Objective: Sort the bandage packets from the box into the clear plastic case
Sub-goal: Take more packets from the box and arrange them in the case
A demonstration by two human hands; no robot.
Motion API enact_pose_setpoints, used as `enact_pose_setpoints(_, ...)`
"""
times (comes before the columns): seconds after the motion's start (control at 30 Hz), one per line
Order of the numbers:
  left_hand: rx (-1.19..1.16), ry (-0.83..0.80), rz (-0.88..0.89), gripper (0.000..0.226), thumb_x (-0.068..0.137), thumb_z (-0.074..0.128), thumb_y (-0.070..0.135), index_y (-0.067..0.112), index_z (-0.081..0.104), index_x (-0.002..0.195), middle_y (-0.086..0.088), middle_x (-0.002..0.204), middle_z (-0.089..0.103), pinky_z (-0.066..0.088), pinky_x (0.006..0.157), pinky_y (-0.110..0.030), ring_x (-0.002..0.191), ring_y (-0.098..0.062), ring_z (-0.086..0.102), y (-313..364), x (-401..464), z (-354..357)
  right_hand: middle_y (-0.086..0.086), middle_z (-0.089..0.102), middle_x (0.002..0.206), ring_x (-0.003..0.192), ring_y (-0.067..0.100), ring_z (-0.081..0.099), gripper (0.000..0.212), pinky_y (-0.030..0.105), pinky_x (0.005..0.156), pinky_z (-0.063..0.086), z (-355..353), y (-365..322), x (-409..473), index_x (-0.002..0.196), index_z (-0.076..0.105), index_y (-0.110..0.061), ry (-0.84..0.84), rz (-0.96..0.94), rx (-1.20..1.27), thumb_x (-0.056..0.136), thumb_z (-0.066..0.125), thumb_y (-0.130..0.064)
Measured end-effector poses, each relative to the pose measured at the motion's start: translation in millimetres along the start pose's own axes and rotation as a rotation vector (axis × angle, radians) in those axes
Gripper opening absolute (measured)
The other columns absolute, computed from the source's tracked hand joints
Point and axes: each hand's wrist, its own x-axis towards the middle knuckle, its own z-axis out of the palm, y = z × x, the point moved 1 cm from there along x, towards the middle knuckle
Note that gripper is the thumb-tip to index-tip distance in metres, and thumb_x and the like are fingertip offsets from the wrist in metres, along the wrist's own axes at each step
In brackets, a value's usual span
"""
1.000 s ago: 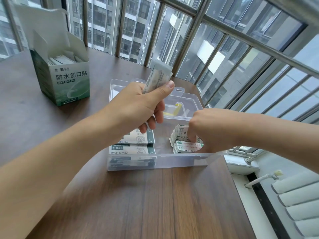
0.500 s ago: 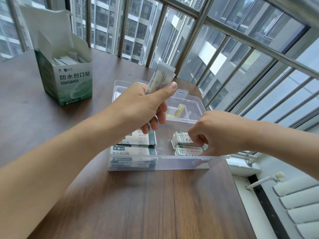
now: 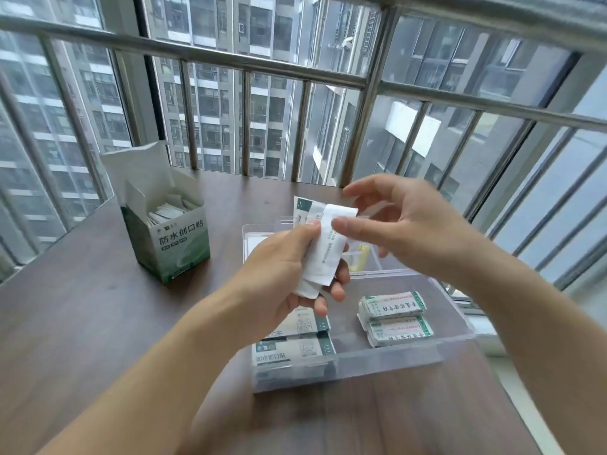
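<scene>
My left hand [image 3: 282, 277] grips a small fan of white bandage packets [image 3: 323, 244] above the clear plastic case [image 3: 387, 359]. My right hand [image 3: 407, 231] hovers just right of them, its thumb tip touching the front packet and its fingers spread. Inside the case, two stacks of green-and-white packets [image 3: 295, 351] lie at the left and two stacks of smaller packets [image 3: 394, 318] at the right. The open green bandage box [image 3: 174, 247], with several packets standing in it, sits on the table to the left.
The case's open lid [image 3: 262, 238] lies flat behind it, with a yellowish item [image 3: 361, 257] in a far compartment. The brown wooden table [image 3: 98, 323] ends at a metal window railing [image 3: 328, 77] behind and to the right.
My right hand has lifted out of the case's right side and come up to the packets in my left hand. The view has tilted up and shifted.
</scene>
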Motion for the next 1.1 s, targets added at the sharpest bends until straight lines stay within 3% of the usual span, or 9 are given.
enact_pose_setpoints(0.13,0.014,-0.035,0.021,0.038,0.106,0.039,0.032,0.006,0.066,0.099,-0.011,0.077,0.069,0.047,0.038,-0.021,0.06,-0.018,0.065,0.3,-0.3,-1.0,0.007,0.07,0.069,0.052,0.016,0.056,0.023,0.025,0.047,0.044,27.1,9.6,-10.6,0.094,0.075,-0.005,0.068,0.112,0.379,0.079,0.082,-0.021)
enact_pose_setpoints(0.23,0.006,0.001,0.001,0.032,0.101,0.05,0.031,0.006,0.069,0.107,-0.012,0.096,0.077,0.056,0.045,-0.024,0.078,-0.021,0.075,-2.0,2.1,-3.6,0.011,0.071,0.069,0.054,0.016,0.057,0.014,0.021,0.047,0.045,29.5,16.0,-18.7,0.088,0.075,0.002,0.174,0.134,0.549,0.079,0.08,-0.008)
enact_pose_setpoints(0.33,-0.013,0.06,0.003,0.032,0.096,0.058,0.026,0.003,0.067,0.115,-0.014,0.104,0.076,0.059,0.05,-0.026,0.088,-0.025,0.076,-4.5,4.5,-7.1,0.01,0.072,0.073,0.061,0.016,0.06,0.014,0.023,0.049,0.046,31.2,25.3,-21.9,0.085,0.076,0.0,0.277,0.152,0.601,0.076,0.081,-0.01)
enact_pose_setpoints(0.4,0.009,0.078,0.027,0.03,0.094,0.06,0.025,0.003,0.069,0.113,-0.015,0.104,0.076,0.059,0.05,-0.026,0.089,-0.025,0.076,-5.0,4.7,-7.1,0.009,0.071,0.074,0.064,0.016,0.059,0.019,0.024,0.049,0.045,36.0,27.0,-23.2,0.087,0.076,-0.002,0.256,0.179,0.631,0.074,0.081,-0.015)
enact_pose_setpoints(0.5,0.007,0.066,0.03,0.033,0.099,0.054,0.028,-0.001,0.069,0.108,-0.018,0.1,0.076,0.061,0.056,-0.028,0.089,-0.027,0.076,-4.1,4.4,-4.1,0.01,0.074,0.079,0.061,0.016,0.064,0.022,0.02,0.047,0.039,47.0,26.4,-23.2,0.091,0.076,-0.005,0.163,0.211,0.704,0.073,0.077,-0.018)
enact_pose_setpoints(0.63,-0.049,0.038,0.04,0.031,0.105,0.044,0.019,0.002,0.069,0.11,-0.016,0.102,0.076,0.064,0.069,-0.035,0.095,-0.026,0.075,-4.2,5.9,-2.9,0.016,0.065,0.079,0.062,0.016,0.054,0.019,0.021,0.049,0.038,41.3,33.1,-20.6,0.087,0.077,-0.005,0.251,0.246,0.743,0.074,0.078,-0.018)
enact_pose_setpoints(0.8,-0.014,0.108,0.077,0.023,0.096,0.06,0.015,0.002,0.069,0.112,-0.014,0.101,0.077,0.06,0.06,-0.025,0.086,-0.02,0.076,-5.9,7.3,-6.6,0.008,0.068,0.081,0.058,0.009,0.051,0.021,0.019,0.048,0.039,40.3,30.9,-24.5,0.089,0.077,-0.008,0.146,0.24,0.78,0.073,0.076,-0.021)
enact_pose_setpoints(0.97,-0.019,0.17,0.1,0.024,0.099,0.057,0.018,-0.001,0.069,0.108,-0.011,0.098,0.077,0.062,0.063,-0.026,0.083,-0.02,0.076,-5.3,7.8,-6.0,0.009,0.066,0.08,0.062,0.011,0.049,0.015,0.019,0.047,0.038,40.6,31.9,-22.2,0.08,0.078,-0.01,0.246,0.253,0.785,0.073,0.075,-0.023)
enact_pose_setpoints(1.1,-0.044,0.197,0.091,0.022,0.1,0.056,0.017,0.0,0.068,0.106,-0.008,0.09,0.078,0.062,0.061,-0.028,0.078,-0.02,0.075,-4.4,8.3,-7.7,0.019,0.069,0.096,0.081,0.022,0.06,0.024,0.023,0.062,0.048,29.7,32.6,-24.2,0.095,0.074,-0.004,0.228,0.265,1.055,0.076,0.072,-0.019)
